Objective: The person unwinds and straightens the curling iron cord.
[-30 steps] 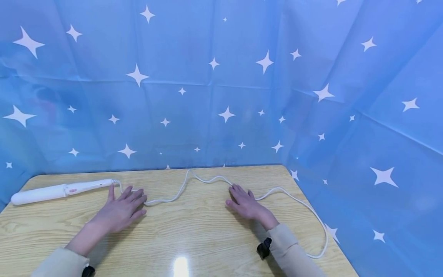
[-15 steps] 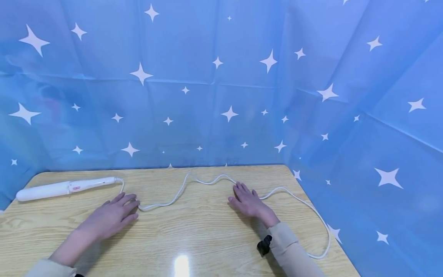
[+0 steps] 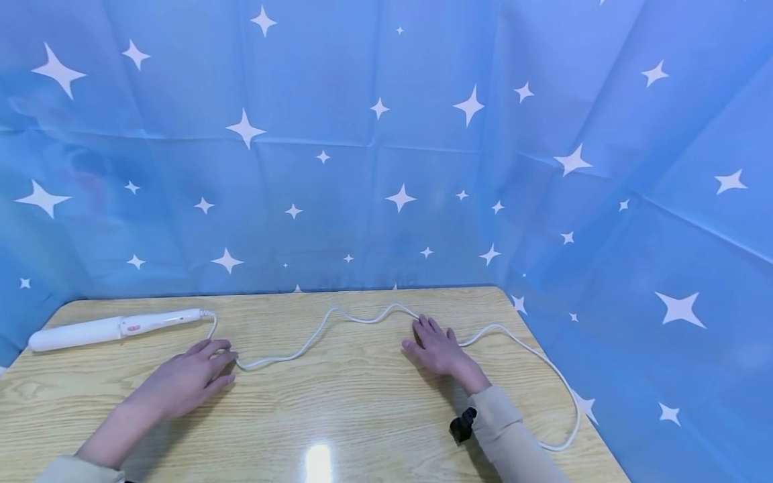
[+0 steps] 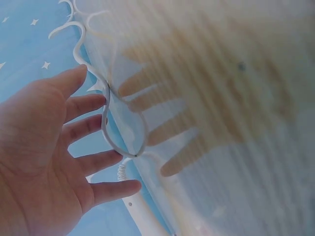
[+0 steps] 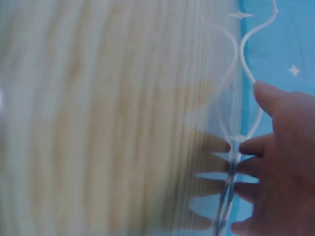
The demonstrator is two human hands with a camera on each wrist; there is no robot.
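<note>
A white hair styling iron (image 3: pixel 115 329) with a pink button lies at the far left of the table. Its white cord (image 3: pixel 311 340) runs from a coiled sleeve in waves across to the right side. My left hand (image 3: pixel 181 382) is palm down, its spread fingertips at the cord near the iron; in the left wrist view the cord (image 4: pixel 105 129) passes by the loosely extended fingers. Over on the right, my right hand (image 3: pixel 443 352) has its fingertips on the cord, fingers spread and fairly straight. The right wrist view shows this hand (image 5: pixel 290 162) beside the cord (image 5: pixel 242 54).
The light wood table (image 3: pixel 350 402) is glossy and mirrors the hands. A blue star-patterned curtain (image 3: pixel 338 168) stands behind it and along the right side. The cord loops near the table's right edge, its end hidden behind the right sleeve (image 3: pixel 513 436).
My left hand has drawn back toward the lower left, and the cord beside it has shifted nearer. The cord's middle peak has become rounder. My right hand has barely moved.
</note>
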